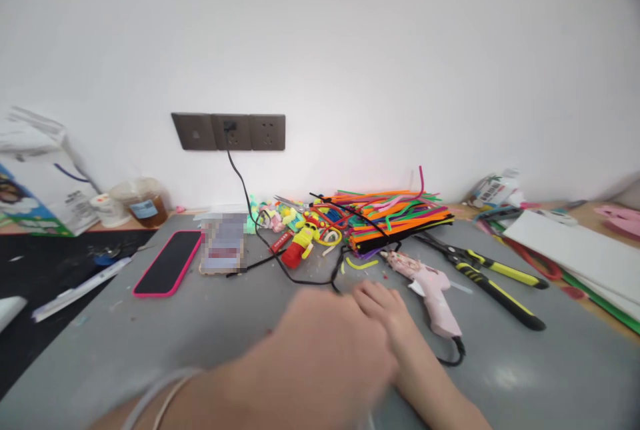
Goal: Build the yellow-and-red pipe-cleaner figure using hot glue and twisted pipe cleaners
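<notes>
Crossing the lower middle of the view, my left hand (333, 350) is smeared by motion, and its fingers are hidden from the camera. My right hand (383, 310) is just behind and to its right, partly covered by it. The fingers of my right hand are bent and pressed together; whatever is in them cannot be seen. Right of my hands, a pink glue gun (433, 290) lies on its side with its nozzle pointing away to the left. A yellow pipe cleaner piece (363, 265) lies just beyond my right hand.
A bundle of coloured pipe cleaners (400, 220) lies at the back beside a yellow and red pipe-cleaner doll (304, 243). Long-nosed pliers (480, 270) rest to the right. Left are a pink-cased phone (170, 263) and a plastic cup of brown drink (147, 207). A black cord (287, 273) crosses the mat.
</notes>
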The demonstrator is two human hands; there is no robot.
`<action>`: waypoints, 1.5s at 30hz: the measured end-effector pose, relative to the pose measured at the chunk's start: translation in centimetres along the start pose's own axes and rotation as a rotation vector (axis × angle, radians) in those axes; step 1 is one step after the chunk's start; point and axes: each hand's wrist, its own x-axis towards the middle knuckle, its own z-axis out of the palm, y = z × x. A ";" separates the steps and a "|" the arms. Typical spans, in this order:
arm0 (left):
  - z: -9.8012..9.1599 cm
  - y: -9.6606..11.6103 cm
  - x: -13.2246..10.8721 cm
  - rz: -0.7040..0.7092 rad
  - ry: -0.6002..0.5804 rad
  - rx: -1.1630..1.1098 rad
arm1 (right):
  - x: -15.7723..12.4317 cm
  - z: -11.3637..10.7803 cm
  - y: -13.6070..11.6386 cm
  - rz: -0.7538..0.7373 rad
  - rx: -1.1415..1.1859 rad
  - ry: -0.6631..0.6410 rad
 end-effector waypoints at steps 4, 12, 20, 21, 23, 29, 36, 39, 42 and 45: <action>-5.4 -6.0 2.5 -0.450 -0.021 0.211 | 1.1 0.3 -0.4 -0.026 0.010 -0.065; -2.6 -10.5 3.1 -0.561 -0.197 0.162 | 0.9 0.6 -0.3 -0.081 -0.029 -0.075; -1.4 -12.7 3.5 -0.564 -0.223 -0.034 | 0.6 1.0 0.4 -0.109 -0.126 0.022; -1.1 -13.2 3.4 -0.562 -0.216 -0.070 | 0.7 0.9 0.4 -0.117 -0.117 0.027; -0.7 -14.0 3.0 -0.553 -0.198 -0.147 | 0.9 0.8 0.3 -0.140 -0.106 0.034; -1.2 -15.3 0.8 -0.496 -0.135 -0.389 | 1.1 0.4 0.5 -0.220 -0.156 0.010; -1.4 -14.8 0.8 -0.514 0.256 -0.607 | 0.8 0.3 0.7 -0.132 -0.096 0.075; -1.0 -14.4 1.2 -0.474 0.425 -0.577 | 0.8 0.2 0.7 -0.106 -0.083 0.139; -0.5 -13.9 1.4 -0.456 0.516 -0.596 | 0.8 0.3 0.7 -0.116 -0.062 0.130; 0.3 -13.3 1.7 -0.465 0.567 -0.674 | 1.0 0.4 0.7 -0.139 -0.035 0.075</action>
